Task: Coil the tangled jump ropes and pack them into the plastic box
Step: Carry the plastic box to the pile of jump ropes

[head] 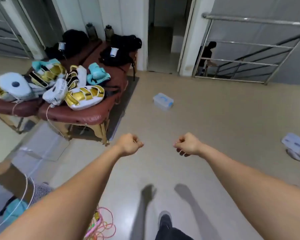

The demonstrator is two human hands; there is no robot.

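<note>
Jump ropes (100,224) lie tangled on the near floor, untouched. Both hands, left (130,144) and right (187,144), are curled into empty fists; next likely calls for reaching down, the plastic box (163,101) waiting far ahead.

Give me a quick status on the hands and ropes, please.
Both hands fisted, empty. Pink jump ropes tangled on floor. Plastic box ahead, lid on. Path clear.

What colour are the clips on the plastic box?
Blue clips on the clear plastic box, seen in the head view.
</note>
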